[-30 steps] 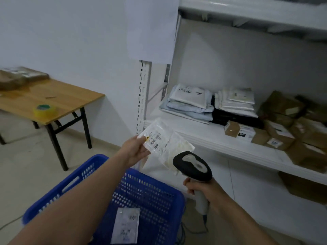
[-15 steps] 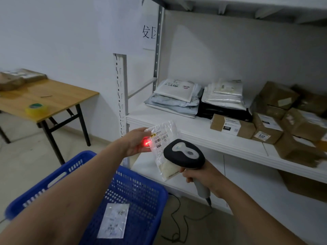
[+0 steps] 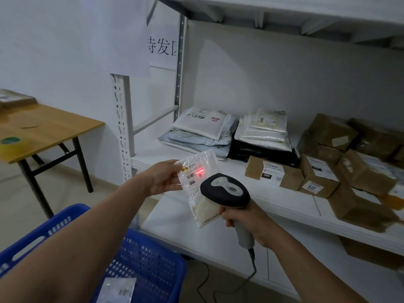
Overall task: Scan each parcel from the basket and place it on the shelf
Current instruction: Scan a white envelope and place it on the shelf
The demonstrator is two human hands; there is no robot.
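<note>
At 7 o'clock, nearest, stands the blue basket (image 3: 153,265) with one flat parcel (image 3: 118,289) lying inside. Near the centre, the right grip (image 3: 242,217) is clenched around the handle of the scanner (image 3: 225,191). The left grip (image 3: 164,178) grasps the clear parcel (image 3: 196,186) by its edge, in front of the scanner, and a red light spot falls on its label. Behind, at 2 o'clock, the shelf (image 3: 231,167) carries bags (image 3: 201,127) and brown boxes (image 3: 275,173).

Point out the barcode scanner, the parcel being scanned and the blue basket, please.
barcode scanner (image 3: 225,191), head view, top of its dark head.
parcel (image 3: 193,173), head view, its printed label.
blue basket (image 3: 153,259), head view, its perforated wall.
</note>
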